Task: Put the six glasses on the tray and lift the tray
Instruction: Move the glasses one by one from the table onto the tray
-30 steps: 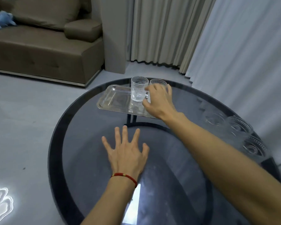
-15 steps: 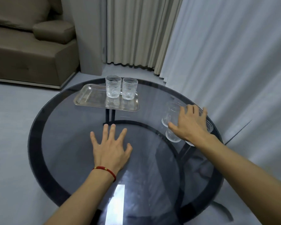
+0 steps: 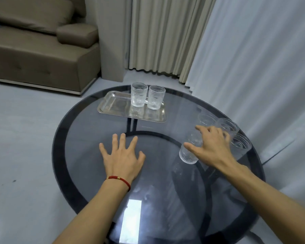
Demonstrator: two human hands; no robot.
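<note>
A silver tray (image 3: 113, 107) lies at the far side of the round glass table (image 3: 88, 155). Two ribbed clear glasses stand side by side on the tray's right half: the left glass (image 3: 138, 95) and the right glass (image 3: 155, 97). My right hand (image 3: 209, 147) grips a third glass (image 3: 189, 154) from above at the table's right side; that glass looks slightly tilted. Three more glasses stand just beyond this hand: one (image 3: 205, 119), another (image 3: 227, 125), and one near the rim (image 3: 241, 143). My left hand (image 3: 121, 157) lies flat on the table, fingers spread.
A brown sofa (image 3: 39, 55) stands at the back left on the grey floor. Beige and white curtains (image 3: 236, 59) hang close behind the table's far and right edges. The table's dark legs show through the glass.
My right hand left the tray after the second glass was set there, swung to the right-hand group and closed on one glass. The left hand stayed flat.
</note>
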